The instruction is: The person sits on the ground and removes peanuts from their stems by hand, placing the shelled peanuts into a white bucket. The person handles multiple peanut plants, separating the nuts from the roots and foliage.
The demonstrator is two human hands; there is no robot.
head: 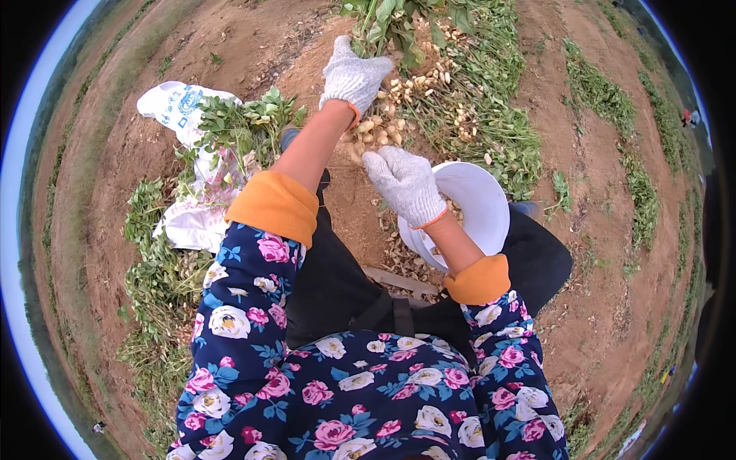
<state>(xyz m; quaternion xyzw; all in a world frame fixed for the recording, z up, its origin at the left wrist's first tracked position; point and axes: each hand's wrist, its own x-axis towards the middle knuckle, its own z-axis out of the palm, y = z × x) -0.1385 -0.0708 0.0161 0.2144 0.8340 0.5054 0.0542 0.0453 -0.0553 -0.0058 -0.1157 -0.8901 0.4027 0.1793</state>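
Both hands wear pale knitted gloves with orange cuffs. My left hand (355, 75) is at the upper middle, its fingers curled at the base of a bunch of leafy green peanut plants (391, 23); the exact hold is partly hidden. A cluster of peanut pods (379, 131) hangs or lies between the two hands. My right hand (404, 183) is below the pods, its fingertips close to them, over the left rim of a white plastic bucket (480, 198). Some pods show inside the bucket beside my right wrist.
Pulled peanut plants (494, 109) with pods lie in a row at the upper right. White printed sacks (192, 221) lie at the left under green plants (253, 123). A low wooden piece (399, 280) is between my legs. Small distant figures show at the right rim.
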